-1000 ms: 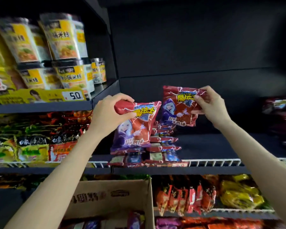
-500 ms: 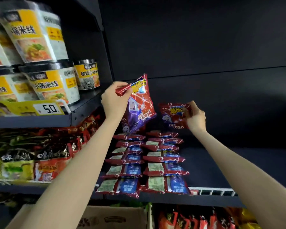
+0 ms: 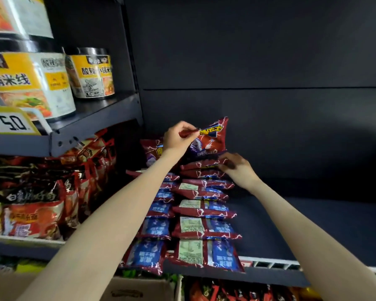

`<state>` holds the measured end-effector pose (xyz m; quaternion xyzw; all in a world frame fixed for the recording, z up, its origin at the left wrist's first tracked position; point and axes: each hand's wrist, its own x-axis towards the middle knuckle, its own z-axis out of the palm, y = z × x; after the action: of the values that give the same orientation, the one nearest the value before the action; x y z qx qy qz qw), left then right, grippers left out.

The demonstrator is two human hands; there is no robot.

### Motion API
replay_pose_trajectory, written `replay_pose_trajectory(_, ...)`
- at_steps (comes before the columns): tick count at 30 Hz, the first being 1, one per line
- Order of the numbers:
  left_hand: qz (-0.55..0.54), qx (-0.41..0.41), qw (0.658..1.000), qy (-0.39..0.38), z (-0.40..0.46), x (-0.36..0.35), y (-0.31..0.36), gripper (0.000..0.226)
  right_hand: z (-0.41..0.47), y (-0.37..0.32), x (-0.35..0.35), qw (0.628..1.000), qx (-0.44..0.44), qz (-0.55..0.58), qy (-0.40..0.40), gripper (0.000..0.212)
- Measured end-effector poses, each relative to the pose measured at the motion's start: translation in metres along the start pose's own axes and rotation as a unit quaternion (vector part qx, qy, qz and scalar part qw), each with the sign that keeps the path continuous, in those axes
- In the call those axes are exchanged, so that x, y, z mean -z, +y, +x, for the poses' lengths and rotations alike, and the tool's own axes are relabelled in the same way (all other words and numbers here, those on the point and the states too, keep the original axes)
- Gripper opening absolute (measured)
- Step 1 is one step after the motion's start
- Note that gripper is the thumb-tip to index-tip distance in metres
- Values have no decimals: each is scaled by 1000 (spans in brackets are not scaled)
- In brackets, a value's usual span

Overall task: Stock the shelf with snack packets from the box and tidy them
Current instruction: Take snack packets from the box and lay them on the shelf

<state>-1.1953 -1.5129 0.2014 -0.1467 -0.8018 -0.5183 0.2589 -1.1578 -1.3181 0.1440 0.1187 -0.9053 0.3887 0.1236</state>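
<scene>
The right hand (image 3: 237,168) has let go of its packet, now lying on the far right row (image 3: 204,192); fingers loose. The left hand (image 3: 176,137) still pinches an upright packet (image 3: 211,140) at the back of the shelf (image 3: 313,224).

Two hands (image 3: 175,139) (image 3: 237,168), three noodle tubs (image 3: 30,83), one box (image 3: 126,290)

The snack packets (image 3: 204,231) were glossy plastic film, red and blue, with crinkled seams that caught the light. The shelf (image 3: 313,224) was matt dark painted metal, smooth, as was its back panel (image 3: 258,51). The noodle tubs (image 3: 89,74) had shiny printed wraps. The cardboard box (image 3: 139,290) looked dull brown.
</scene>
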Motion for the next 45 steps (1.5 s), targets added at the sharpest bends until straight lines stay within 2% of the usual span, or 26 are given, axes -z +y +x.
replay_pose_trajectory(3,45,6,995,-84,-12,-6,-15,13,0,4,-1,999,-10,-37,12,19)
replay_pose_trajectory(6,134,39,980,-143,-19,1,-21,15,-4,-1,1,998,-15,-51,24,23)
replay_pose_trajectory(9,218,67,950,-212,-21,15,-18,25,-14,-14,4,995,-5,-69,72,28)
replay_pose_trajectory(12,251,63,926,-273,-23,28,-7,39,-26,-29,10,985,20,-104,135,30)
replay_pose_trajectory(15,298,-24,924,-239,-32,41,9,43,-40,-46,18,974,67,-128,173,29)
replay_pose_trajectory(20,331,-138,924,-130,-75,70,54,25,-80,-85,32,951,162,-166,205,21)
replay_pose_trajectory(23,338,-216,911,-91,-121,102,79,14,-119,-112,33,899,255,-248,257,19)
replay_pose_trajectory(25,334,-285,897,-60,-158,126,84,16,-152,-129,24,858,318,-274,297,18)
replay_pose_trajectory(27,324,-312,892,-50,-197,153,81,18,-187,-145,8,849,354,-255,299,18)
replay_pose_trajectory(30,321,-268,906,-73,-250,195,62,24,-231,-162,-31,881,355,-223,218,19)
replay_pose_trajectory(33,343,-142,914,-163,-289,234,31,26,-256,-174,-77,923,295,-237,62,22)
replay_pose_trajectory(35,392,-42,881,-262,-310,255,4,21,-264,-180,-106,929,229,-279,-84,29)
replay_pose_trajectory(37,425,15,841,-334,-330,274,-30,22,-268,-179,-138,914,183,-304,-197,36)
replay_pose_trajectory(38,430,28,832,-350,-340,283,-48,23,-269,-179,-154,906,163,-308,-239,39)
replay_pose_trajectory(41,422,70,845,-321,-368,303,-109,24,-271,-174,-207,894,115,-317,-294,41)
replay_pose_trajectory(45,388,127,863,-297,-400,307,-172,27,-278,-164,-273,908,27,-293,-298,37)
